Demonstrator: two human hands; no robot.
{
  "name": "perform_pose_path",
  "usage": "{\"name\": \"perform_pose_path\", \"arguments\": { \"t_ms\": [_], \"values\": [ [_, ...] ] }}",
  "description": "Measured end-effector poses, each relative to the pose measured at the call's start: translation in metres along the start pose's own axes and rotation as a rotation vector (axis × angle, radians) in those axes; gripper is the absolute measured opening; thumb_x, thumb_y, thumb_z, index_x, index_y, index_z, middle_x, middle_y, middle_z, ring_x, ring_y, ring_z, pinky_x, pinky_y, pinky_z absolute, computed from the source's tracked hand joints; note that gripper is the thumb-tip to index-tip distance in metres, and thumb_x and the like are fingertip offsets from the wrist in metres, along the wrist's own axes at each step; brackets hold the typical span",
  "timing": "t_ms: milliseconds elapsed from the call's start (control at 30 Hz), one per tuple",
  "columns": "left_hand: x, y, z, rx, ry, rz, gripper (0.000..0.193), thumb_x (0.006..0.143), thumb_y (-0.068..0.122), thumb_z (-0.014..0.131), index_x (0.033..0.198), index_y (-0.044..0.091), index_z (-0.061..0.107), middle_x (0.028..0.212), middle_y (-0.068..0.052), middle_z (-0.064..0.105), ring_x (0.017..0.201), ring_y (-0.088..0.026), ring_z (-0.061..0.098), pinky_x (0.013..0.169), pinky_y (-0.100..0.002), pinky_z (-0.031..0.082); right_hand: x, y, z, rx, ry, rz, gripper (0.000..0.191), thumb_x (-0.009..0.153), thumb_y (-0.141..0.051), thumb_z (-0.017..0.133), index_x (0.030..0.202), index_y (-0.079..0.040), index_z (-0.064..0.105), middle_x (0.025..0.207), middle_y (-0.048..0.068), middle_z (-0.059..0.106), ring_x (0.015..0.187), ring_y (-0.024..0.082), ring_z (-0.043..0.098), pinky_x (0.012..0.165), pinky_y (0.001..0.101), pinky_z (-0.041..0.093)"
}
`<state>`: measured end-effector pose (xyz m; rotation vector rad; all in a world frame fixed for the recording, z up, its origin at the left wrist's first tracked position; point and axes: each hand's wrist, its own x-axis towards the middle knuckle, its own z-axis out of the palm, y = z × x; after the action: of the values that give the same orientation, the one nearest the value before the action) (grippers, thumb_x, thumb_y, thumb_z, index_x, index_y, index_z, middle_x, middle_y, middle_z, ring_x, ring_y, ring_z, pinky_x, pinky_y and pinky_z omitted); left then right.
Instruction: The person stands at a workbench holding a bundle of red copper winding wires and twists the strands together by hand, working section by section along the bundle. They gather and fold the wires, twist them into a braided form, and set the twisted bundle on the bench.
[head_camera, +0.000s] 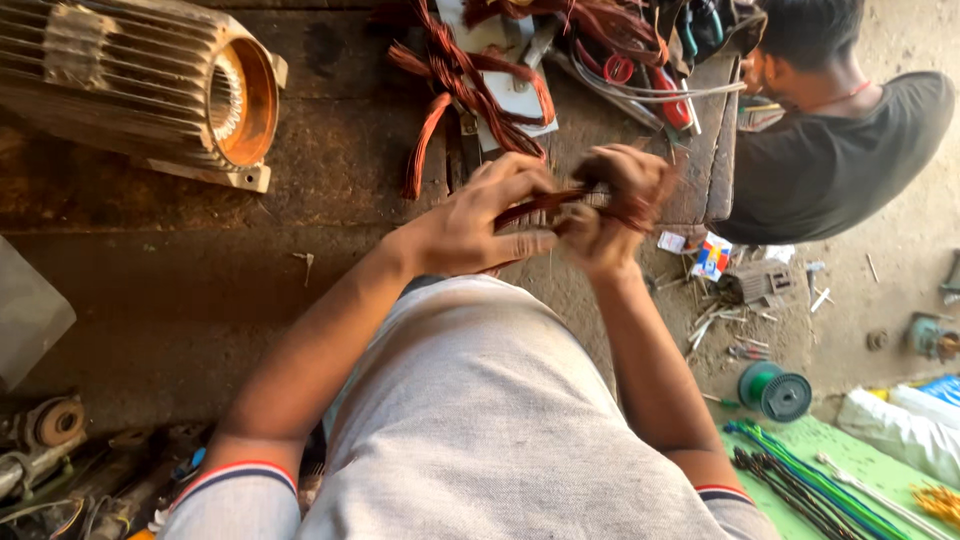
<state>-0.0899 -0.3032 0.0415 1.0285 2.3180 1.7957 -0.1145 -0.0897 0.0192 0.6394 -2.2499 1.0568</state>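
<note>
Rusty, stained wood made up the workbench (200, 290), its planks rough and dark across most of the view. At ten o'clock lay a ribbed metal motor housing (130, 85), a finned cylinder on its side with an orange-tinted round opening and a toothed inner ring. At two o'clock another person in a dark shirt (835, 150) crouched on the dusty floor. At twelve o'clock loose coils of copper wire (470, 90) sprawled in twisted, glossy reddish loops over a flat pale plate. At five o'clock a green mat (800, 450) held straight lengths of green and dark tubing, and beside it sat a green spool (775, 390), round and wound with thread-like wire.

Near the centre, slightly toward one o'clock, the left hand (470, 225) was closed around a thin bundle of copper strands (545, 203), fingers wrapped over it. The right hand (610, 205) pinched the other end of that bundle, fist curled tight, the strands stretched straight between both hands above the bench edge.
</note>
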Motion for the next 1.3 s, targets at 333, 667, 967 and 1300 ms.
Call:
{"name": "perform_pose_path", "arguments": {
  "t_ms": [333, 667, 967, 1300],
  "values": [
    [0.005, -0.031, 0.037, 0.491, -0.036, -0.279, 0.021, 0.103, 0.029, 0.068, 0.113, 0.013, 0.059, 0.075, -0.004, 0.068, 0.064, -0.019, 0.070, 0.054, -0.034, 0.055, -0.016, -0.015, -0.014, 0.050, -0.215, 0.233, 0.049, 0.112, -0.049, 0.041, 0.120, -0.006, 0.063, 0.112, 0.013, 0.062, 0.109, 0.028, 0.055, 0.101, 0.0407, 0.042],
    [-0.034, -0.071, 0.001, 0.760, 0.252, 0.008, 0.033, 0.105, 0.047, 0.058, 0.107, 0.014, 0.058, 0.066, -0.001, 0.059, 0.057, -0.020, 0.065, 0.052, -0.036, 0.051, -0.023, -0.035, 0.033, 0.597, -0.421, 1.045, 0.044, 0.105, -0.039, 0.060, 0.128, -0.001, 0.062, 0.102, 0.010, 0.059, 0.089, 0.015, 0.051, 0.078, 0.0312, 0.042],
    [-0.073, -0.093, -0.008, 0.151, 0.481, -0.752, 0.042, 0.097, 0.039, 0.074, 0.110, 0.003, 0.057, 0.095, -0.019, 0.067, 0.091, -0.036, 0.069, 0.082, -0.047, 0.055, 0.002, 0.013, 0.035, -0.333, -0.475, 0.414, 0.083, 0.090, -0.037, 0.086, 0.153, -0.009, 0.040, 0.149, 0.019, 0.049, 0.141, 0.037, 0.045, 0.116, 0.0508, 0.039],
    [-0.037, -0.118, 0.005, -0.148, 0.392, -0.952, 0.113, 0.080, 0.042, 0.085, 0.156, -0.006, 0.016, 0.143, -0.025, 0.057, 0.129, -0.034, 0.059, 0.108, -0.036, 0.046, 0.021, 0.033, 0.066, -0.410, -0.611, 0.732, 0.083, 0.086, -0.045, 0.085, 0.152, -0.015, 0.044, 0.140, 0.019, 0.052, 0.129, 0.036, 0.054, 0.112, 0.0463, 0.045]
  ]
}}
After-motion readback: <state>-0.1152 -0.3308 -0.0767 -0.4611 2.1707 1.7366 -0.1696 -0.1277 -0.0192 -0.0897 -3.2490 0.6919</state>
